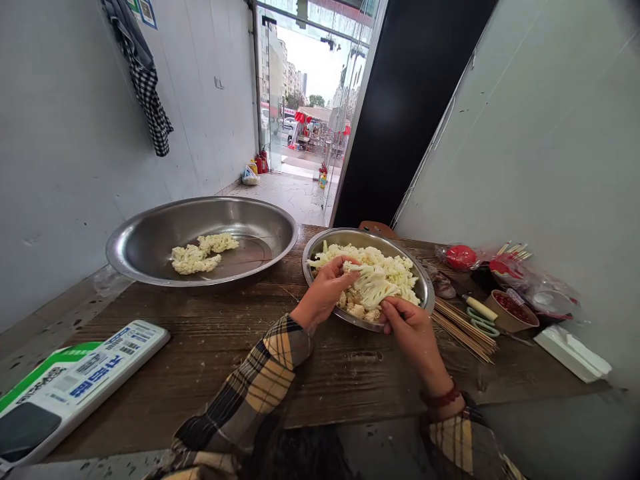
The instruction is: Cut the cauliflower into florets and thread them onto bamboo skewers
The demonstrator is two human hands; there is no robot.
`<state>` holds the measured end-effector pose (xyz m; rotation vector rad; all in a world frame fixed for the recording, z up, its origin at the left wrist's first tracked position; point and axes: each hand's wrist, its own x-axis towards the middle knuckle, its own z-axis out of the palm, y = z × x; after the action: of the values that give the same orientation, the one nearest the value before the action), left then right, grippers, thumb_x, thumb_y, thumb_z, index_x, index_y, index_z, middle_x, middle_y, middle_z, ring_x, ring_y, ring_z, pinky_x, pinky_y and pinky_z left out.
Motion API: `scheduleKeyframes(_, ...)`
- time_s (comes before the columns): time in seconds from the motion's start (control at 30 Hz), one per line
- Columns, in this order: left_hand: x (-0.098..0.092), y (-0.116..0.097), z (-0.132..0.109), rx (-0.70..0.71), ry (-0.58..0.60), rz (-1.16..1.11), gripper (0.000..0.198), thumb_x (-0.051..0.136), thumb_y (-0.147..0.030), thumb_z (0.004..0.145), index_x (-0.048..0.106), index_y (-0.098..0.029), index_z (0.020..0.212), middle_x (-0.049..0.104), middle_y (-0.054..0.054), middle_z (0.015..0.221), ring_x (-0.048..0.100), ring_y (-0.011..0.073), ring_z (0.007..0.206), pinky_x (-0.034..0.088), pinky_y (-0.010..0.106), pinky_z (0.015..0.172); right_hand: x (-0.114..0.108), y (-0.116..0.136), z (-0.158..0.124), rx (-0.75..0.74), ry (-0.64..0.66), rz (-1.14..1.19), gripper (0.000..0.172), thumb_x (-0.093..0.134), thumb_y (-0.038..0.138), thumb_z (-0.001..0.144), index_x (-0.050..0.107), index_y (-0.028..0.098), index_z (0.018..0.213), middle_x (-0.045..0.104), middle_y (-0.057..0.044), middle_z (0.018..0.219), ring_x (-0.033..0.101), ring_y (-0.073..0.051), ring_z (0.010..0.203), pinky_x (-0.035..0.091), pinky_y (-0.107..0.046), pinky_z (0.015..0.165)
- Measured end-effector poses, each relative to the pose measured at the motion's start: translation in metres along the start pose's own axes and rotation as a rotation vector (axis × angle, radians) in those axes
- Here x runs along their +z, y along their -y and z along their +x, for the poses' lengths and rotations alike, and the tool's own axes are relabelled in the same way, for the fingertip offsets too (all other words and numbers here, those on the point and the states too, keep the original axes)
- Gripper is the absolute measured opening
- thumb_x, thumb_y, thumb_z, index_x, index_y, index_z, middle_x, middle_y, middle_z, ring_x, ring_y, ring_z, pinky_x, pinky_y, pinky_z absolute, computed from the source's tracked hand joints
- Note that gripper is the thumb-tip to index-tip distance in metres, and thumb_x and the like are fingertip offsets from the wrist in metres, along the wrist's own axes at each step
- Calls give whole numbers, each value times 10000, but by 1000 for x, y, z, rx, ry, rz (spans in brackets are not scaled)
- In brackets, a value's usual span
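Both my hands meet at a cauliflower piece (374, 285) held over a steel bowl (429, 293) heaped with cauliflower florets (395, 267). My left hand (327, 290) pinches its upper stem end between thumb and fingers. At the lower right edge of the piece, my right hand (411, 327) has thumb and fingertips closed on it. To the left stands a larger, wide steel basin (280, 248), with a few cauliflower chunks (196, 259) lying on its bottom.
Right of the bowl lie bamboo skewers (465, 330), green-handled scissors (483, 323), a knife handle (480, 307), a paper tub of red contents (511, 308) and white tissues (573, 353). A white boxy device (95, 380) sits at the wooden table's (225, 347) left. Beyond is a glass door (345, 127).
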<state>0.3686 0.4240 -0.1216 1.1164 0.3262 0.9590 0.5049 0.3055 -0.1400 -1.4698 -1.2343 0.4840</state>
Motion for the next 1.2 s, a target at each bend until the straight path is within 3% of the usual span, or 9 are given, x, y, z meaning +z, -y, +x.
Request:
scheduleKeyframes(0.1,0,-5,-1,-67,27,-115,387,768,-276,633,624,-179,979,626,-1,806,547,105,711,421,218,644,2,4,-1,7,0,5,307,555,446,822,633,165,727,596,-1,589,509,-112,461,420,-235,478)
scheduleKeyframes(0.33,-2,-1,-2,-62,70,-187,347,766,-244,654,659,-131,964,684,69,920,624,162,815,484,275,743,16,11,-1,43,-1,32,347,568,483,807,631,167,678,589,0,561,499,-114,455,397,-233,450)
scheduleKeyframes(0.53,-5,0,0,-16,-42,-260,333,772,-239,639,657,-116,927,703,74,895,647,177,791,496,297,744,12,11,-5,41,124,23,366,564,456,823,684,143,969,622,-20,665,549,-122,510,423,-238,477)
scheduleKeyframes(0.7,-4,-4,-2,26,-31,-310,319,733,-263,708,625,-127,975,691,73,961,644,177,881,493,284,792,17,11,-10,45,5,10,369,562,445,833,708,139,979,527,27,553,425,-79,425,349,-218,433)
scheduleKeyframes(0.83,-1,-6,-5,42,13,-379,326,719,-249,727,605,-154,1018,677,69,1036,635,182,952,489,289,847,30,12,-8,15,-68,64,351,562,429,837,710,148,986,533,25,577,435,-82,443,365,-223,452)
scheduleKeyframes(1.03,0,-1,-7,-41,3,-396,319,700,-194,733,594,-175,1033,666,59,1084,647,160,880,522,285,768,44,11,-5,-16,-110,92,346,555,420,842,705,144,986,504,39,549,412,-79,430,344,-220,441)
scheduleKeyframes(1.2,2,-1,-6,10,37,-442,408,717,-129,692,597,-165,1080,683,65,1057,648,182,946,485,301,874,46,9,-6,3,-132,88,357,553,429,837,706,138,976,509,37,541,405,-82,434,332,-218,435)
